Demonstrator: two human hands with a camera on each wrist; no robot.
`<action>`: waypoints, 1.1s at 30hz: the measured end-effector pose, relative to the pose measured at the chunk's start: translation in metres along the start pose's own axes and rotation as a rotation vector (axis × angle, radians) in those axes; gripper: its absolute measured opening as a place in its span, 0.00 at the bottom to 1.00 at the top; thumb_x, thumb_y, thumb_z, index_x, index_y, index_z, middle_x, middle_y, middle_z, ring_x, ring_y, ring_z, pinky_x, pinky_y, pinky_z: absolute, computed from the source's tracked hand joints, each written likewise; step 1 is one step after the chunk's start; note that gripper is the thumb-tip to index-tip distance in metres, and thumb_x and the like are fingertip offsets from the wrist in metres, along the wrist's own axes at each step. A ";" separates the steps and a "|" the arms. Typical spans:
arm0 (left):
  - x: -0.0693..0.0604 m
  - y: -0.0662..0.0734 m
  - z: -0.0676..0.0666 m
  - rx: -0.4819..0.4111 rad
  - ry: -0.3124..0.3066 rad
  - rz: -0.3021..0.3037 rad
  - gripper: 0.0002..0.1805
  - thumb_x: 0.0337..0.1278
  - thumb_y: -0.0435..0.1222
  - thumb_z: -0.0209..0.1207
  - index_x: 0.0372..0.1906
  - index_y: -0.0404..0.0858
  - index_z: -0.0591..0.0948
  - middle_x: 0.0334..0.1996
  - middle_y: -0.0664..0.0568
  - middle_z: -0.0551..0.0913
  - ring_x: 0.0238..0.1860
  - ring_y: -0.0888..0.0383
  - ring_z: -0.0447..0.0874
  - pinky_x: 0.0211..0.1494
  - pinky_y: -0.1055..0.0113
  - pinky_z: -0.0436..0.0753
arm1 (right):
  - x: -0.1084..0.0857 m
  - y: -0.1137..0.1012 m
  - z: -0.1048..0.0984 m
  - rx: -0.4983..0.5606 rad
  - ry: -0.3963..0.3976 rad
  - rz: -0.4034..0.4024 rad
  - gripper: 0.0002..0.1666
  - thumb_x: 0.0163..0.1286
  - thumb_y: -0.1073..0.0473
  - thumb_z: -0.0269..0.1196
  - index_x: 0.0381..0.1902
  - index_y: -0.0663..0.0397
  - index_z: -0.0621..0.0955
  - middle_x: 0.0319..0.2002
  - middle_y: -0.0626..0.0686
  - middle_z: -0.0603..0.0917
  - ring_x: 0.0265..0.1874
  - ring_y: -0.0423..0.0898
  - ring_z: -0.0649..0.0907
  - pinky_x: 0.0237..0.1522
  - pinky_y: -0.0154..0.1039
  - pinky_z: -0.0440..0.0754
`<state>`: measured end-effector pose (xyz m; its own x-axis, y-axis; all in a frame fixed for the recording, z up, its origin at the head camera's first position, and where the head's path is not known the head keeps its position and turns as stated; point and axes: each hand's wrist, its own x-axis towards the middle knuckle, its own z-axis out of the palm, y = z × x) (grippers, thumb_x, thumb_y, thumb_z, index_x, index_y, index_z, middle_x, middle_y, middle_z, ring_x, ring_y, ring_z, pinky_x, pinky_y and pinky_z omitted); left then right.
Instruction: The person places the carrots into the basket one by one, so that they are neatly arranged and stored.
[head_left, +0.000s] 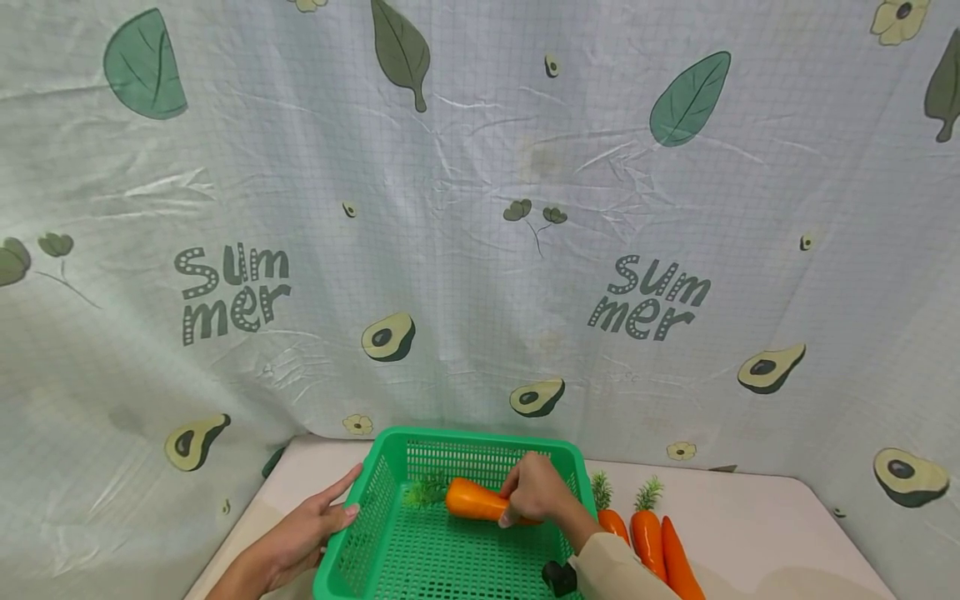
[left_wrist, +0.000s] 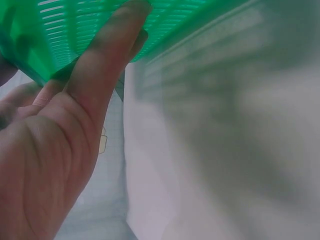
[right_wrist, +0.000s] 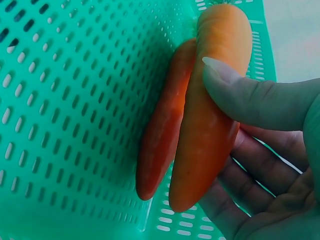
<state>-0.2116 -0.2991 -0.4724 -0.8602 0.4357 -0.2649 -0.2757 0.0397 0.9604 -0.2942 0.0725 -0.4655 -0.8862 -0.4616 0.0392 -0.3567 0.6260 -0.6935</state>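
Note:
A green plastic basket [head_left: 382,525] with slotted walls stands on the table. Over its left rim lies the thumb of my left hand [head_left: 300,533], while the fingers [left_wrist: 107,55] rest along the outside wall, so the hand holds that side. Inside the basket, my right hand [head_left: 536,492] grips an orange carrot [head_left: 472,500] between thumb and fingers. Leafy green tops [head_left: 426,490] show at the carrot's left end. Close behind the held carrot, the right wrist view shows a second, darker carrot [right_wrist: 167,130] in the basket.
Several carrots [head_left: 648,537] lie on the pale table [head_left: 780,533] right of the basket, partly behind the right sleeve [head_left: 618,571]. A printed cloth [head_left: 465,250] hangs behind and around the table. Something small and black [head_left: 558,577] shows by the right wrist.

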 end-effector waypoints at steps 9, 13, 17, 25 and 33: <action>0.000 -0.001 0.001 -0.012 -0.001 0.002 0.48 0.83 0.43 0.51 0.85 0.45 0.29 0.66 0.37 0.80 0.56 0.47 0.89 0.56 0.49 0.88 | 0.002 0.000 0.003 -0.004 -0.015 0.020 0.14 0.41 0.69 0.85 0.29 0.60 0.93 0.29 0.55 0.92 0.28 0.46 0.86 0.31 0.44 0.89; 0.000 0.000 0.001 -0.008 0.002 0.001 0.47 0.84 0.43 0.50 0.85 0.45 0.29 0.66 0.39 0.80 0.56 0.48 0.89 0.56 0.49 0.88 | 0.003 -0.001 0.004 0.002 -0.017 0.044 0.14 0.42 0.69 0.85 0.30 0.61 0.93 0.31 0.56 0.92 0.30 0.48 0.87 0.34 0.46 0.90; 0.000 0.000 0.001 0.002 0.010 -0.002 0.47 0.84 0.43 0.49 0.85 0.45 0.29 0.67 0.39 0.80 0.56 0.49 0.88 0.56 0.49 0.88 | 0.004 0.001 0.005 0.004 -0.019 0.055 0.14 0.43 0.69 0.85 0.30 0.60 0.93 0.33 0.57 0.93 0.33 0.50 0.87 0.36 0.47 0.90; -0.001 0.000 0.001 0.021 0.025 -0.009 0.46 0.84 0.43 0.48 0.84 0.45 0.29 0.65 0.42 0.81 0.55 0.50 0.88 0.56 0.49 0.88 | 0.006 0.005 0.007 0.011 -0.023 0.053 0.13 0.43 0.70 0.84 0.29 0.59 0.93 0.35 0.57 0.92 0.33 0.50 0.87 0.35 0.47 0.90; -0.002 0.001 0.002 0.026 0.022 -0.005 0.46 0.84 0.44 0.49 0.85 0.45 0.30 0.64 0.43 0.82 0.55 0.51 0.88 0.56 0.50 0.88 | 0.004 0.006 0.008 0.001 -0.010 0.058 0.13 0.43 0.69 0.85 0.28 0.58 0.92 0.35 0.56 0.92 0.32 0.49 0.86 0.33 0.45 0.89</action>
<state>-0.2096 -0.2982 -0.4710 -0.8679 0.4160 -0.2714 -0.2690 0.0659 0.9609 -0.2975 0.0690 -0.4751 -0.9025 -0.4307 -0.0080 -0.3046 0.6512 -0.6951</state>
